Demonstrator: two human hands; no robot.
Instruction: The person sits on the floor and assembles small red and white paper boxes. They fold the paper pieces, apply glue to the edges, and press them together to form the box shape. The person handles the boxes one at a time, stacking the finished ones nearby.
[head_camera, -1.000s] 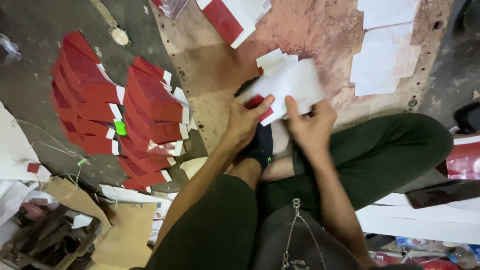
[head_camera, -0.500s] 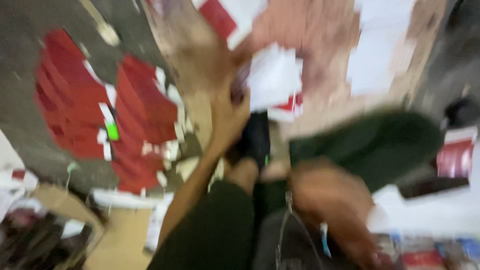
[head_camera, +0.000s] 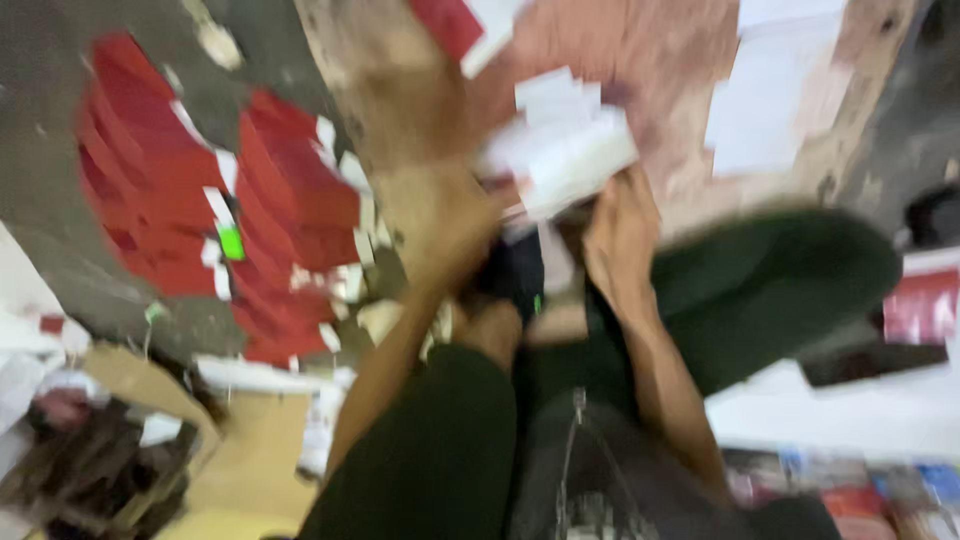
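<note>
Both hands, left hand (head_camera: 450, 235), right hand (head_camera: 620, 235), gripping white card stack (head_camera: 570, 150) (blurred)

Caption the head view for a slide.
Seated person's left hand and right hand grip a white card stack beside rows of red cards.

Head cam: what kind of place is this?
Probably an informal floor workshop for folding or packing paper goods. The person sits on the ground, both hands at a white paper stack. Rows of red folded pieces lie fanned out on the concrete floor, with a torn cardboard box beside them.
</note>
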